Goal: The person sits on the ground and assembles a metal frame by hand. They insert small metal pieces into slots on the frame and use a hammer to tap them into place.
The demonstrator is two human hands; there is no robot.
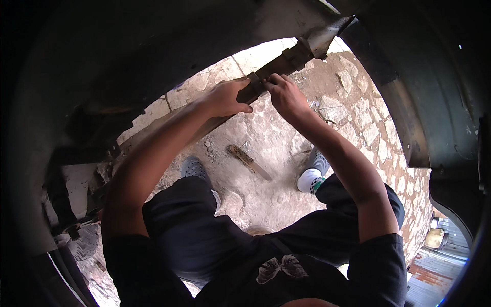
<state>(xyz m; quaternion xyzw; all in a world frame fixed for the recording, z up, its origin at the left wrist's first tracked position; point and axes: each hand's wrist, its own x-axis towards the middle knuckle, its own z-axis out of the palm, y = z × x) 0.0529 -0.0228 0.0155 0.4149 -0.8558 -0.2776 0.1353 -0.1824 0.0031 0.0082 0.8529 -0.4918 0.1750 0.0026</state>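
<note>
Upper centre, the dark bar (276, 67) looks stiff, heavy, best held by its edges; left hand (225, 99) thumb and fingers apart, right hand (287, 96) fingertips' closure unclear.

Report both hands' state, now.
Left hand: partly open, thumb and fingers spread at the dark bar.
Right hand: fingers curled at the bar; whether it grips cannot be told.

One bar (279, 66), two shoes (194, 168)

Between my forearms (161, 140), open room drops to the ground (276, 204), where a slim tool (248, 159) lies; ahead the dark bar (280, 65) blocks me, one panel (153, 46) hems my left, another panel (434, 102) my right.
</note>
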